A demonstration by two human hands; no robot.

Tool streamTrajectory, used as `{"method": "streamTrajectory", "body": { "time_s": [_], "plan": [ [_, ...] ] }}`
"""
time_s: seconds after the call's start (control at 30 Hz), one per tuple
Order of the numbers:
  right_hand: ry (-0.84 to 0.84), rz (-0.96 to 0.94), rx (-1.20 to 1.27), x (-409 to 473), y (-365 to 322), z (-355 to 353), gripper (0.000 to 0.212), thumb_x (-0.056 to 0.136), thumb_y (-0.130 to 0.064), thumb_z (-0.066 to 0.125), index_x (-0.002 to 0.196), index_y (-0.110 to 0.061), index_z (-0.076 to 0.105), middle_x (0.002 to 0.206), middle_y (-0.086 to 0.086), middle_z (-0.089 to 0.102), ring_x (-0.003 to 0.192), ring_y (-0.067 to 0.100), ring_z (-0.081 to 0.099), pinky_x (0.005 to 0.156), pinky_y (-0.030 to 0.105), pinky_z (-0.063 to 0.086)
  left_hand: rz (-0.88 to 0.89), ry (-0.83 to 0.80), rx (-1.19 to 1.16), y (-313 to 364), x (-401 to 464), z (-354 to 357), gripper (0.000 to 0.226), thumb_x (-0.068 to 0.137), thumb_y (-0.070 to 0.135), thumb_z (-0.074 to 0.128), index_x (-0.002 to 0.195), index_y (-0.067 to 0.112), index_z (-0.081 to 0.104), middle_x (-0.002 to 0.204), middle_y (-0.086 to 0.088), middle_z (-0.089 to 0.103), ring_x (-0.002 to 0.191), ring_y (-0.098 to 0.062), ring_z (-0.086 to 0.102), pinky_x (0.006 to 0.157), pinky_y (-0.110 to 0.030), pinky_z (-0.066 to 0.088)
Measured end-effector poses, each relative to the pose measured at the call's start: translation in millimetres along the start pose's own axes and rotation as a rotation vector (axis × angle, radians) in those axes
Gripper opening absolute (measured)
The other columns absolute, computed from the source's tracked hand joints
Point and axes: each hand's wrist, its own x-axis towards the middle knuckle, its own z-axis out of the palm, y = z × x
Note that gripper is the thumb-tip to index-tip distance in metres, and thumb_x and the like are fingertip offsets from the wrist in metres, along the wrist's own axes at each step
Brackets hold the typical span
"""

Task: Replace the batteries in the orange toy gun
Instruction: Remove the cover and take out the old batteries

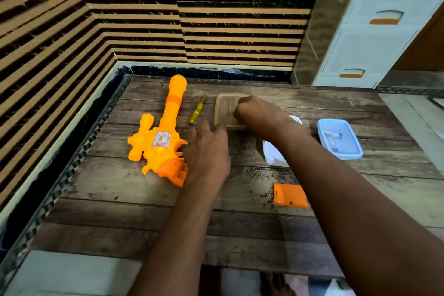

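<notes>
The orange toy gun (158, 137) lies flat on the wooden counter (125, 185), barrel pointing toward the striped wall, its grip end showing an open slot. Taking the gun as the landmark: the orange battery cover (290, 196) lies well apart on the near right of it with a small screw (270, 193) just beside it, so the compartment looks already opened. A yellow screwdriver (197, 110) lies just right of the barrel. Farther right sits a clear shallow box (222, 108), then a white container (274, 155) mostly hidden under the forearm, then a blue tray (341, 138) holding small items too blurred to name.

The left hand (207, 151) rests beside the gun's grip, fingers loosely extended toward the clear box's near corner and gripping nothing. The right hand (258, 113) is curled over the clear box; whether those fingers pinch anything is hidden.

The step in hand seems to be battery handling at the box, fetching or dropping. Next calls for seating cells in the grip slot with polarity right, then refitting cover and screw
</notes>
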Motion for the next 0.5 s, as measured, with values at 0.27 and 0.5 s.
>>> {"method": "streamTrajectory", "body": {
  "time_s": [0.27, 0.5],
  "plan": [
    [0.294, 0.272, 0.299, -51, -1, -2, 0.011, 0.086, -0.007, 0.074, 0.097, -0.005, 0.072, 0.112, 0.014, 0.063, 0.096, 0.039, 0.066, 0.079, 0.048, 0.06, 0.031, -0.067, 0.049, 5, 3, 5, 0.065, 0.096, 0.026, 0.065, 0.152, 0.016, 0.034, 0.153, -0.018, 0.028, 0.141, -0.042, 0.031, 0.096, -0.048, 0.049],
    [0.479, 0.583, 0.487, -128, -17, 21, 0.013, 0.086, -0.015, 0.08, 0.097, -0.009, 0.076, 0.122, 0.012, 0.067, 0.113, 0.031, 0.066, 0.095, 0.036, 0.051, 0.103, -0.145, 0.132, 15, 3, 19, 0.063, 0.105, 0.027, 0.046, 0.159, 0.023, 0.013, 0.157, -0.022, 0.019, 0.131, -0.043, 0.045, 0.093, -0.048, 0.047]
  ]
}}
